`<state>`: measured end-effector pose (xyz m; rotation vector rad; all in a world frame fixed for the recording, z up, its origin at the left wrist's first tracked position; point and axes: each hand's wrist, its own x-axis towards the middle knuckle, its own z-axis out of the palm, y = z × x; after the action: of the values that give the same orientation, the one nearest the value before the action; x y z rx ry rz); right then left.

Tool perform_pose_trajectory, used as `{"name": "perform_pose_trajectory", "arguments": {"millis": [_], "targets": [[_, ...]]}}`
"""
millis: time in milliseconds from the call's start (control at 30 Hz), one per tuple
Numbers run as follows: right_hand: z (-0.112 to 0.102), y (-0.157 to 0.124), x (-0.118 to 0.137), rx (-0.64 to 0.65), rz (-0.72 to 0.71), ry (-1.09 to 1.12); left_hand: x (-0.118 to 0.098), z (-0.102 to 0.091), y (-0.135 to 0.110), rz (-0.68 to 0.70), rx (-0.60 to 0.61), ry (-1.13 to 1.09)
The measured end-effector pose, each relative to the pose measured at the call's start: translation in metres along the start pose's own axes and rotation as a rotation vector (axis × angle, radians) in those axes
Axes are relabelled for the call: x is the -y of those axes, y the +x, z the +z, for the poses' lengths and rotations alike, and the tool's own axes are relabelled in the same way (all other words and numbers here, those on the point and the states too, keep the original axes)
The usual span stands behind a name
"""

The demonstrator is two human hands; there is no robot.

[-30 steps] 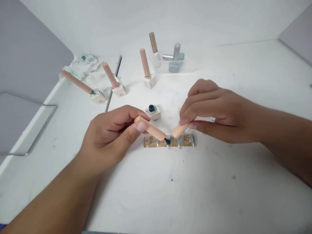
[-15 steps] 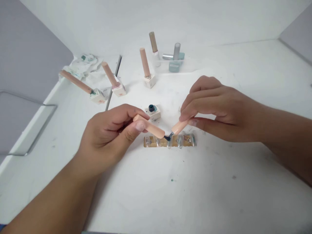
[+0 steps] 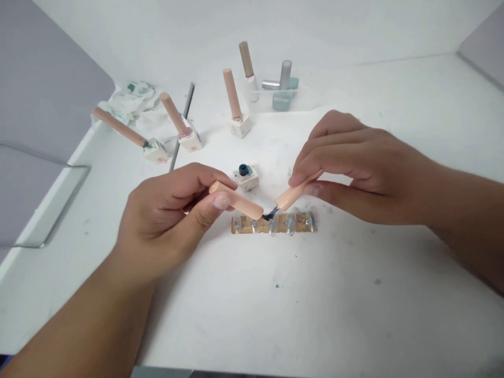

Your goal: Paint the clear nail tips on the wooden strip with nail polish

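Observation:
My left hand [image 3: 177,215] pinches the peach handle of a nail polish brush [image 3: 239,201], its dark-coated tip pointing right. From the other side my right hand [image 3: 338,163] grips a second peach-handled nail polish brush [image 3: 289,197], slanted down to the left. The two brush tips meet, dark polish on both, just above a tan strip [image 3: 262,226]. Several clear nail tips [image 3: 290,224] stand in a row along that strip; the one at its right end looks smudged dark. Behind the strip sits an uncapped white polish bottle [image 3: 248,181] with a dark, wet neck.
Capped peach-topped bottles stand farther back: one in the middle [image 3: 240,126], one left of it [image 3: 190,139], and one tilted [image 3: 156,152]. A clear tray [image 3: 268,107] holds grey and teal bottles. Crumpled stained tissue [image 3: 137,102] and a dark bar [image 3: 189,102] lie at left.
The brush tips have gone from being close over the middle nail tip to more stretched-out contact, slightly left of it. The whole view has shifted a little; both hands keep their brushes.

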<state>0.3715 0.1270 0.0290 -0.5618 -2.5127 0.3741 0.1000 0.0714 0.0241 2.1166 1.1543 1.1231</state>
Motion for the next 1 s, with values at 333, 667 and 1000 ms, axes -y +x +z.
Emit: {"name": "perform_pose_trajectory", "arguments": {"millis": [333, 667, 1000], "targets": [[-0.0077, 0.0004, 0.0003, 0.025, -0.007, 0.075, 0.0022, 0.0022, -0.0031, 0.043, -0.110, -0.159], [-0.0048, 0.0023, 0.0001, -0.037, -0.075, 0.058, 0.0027, 0.0028, -0.0053, -0.090, -0.068, -0.285], [-0.0051, 0.0003, -0.0015, -0.063, -0.088, 0.104, 0.0036, 0.0008, -0.0039, -0.126, -0.138, -0.300]]}}
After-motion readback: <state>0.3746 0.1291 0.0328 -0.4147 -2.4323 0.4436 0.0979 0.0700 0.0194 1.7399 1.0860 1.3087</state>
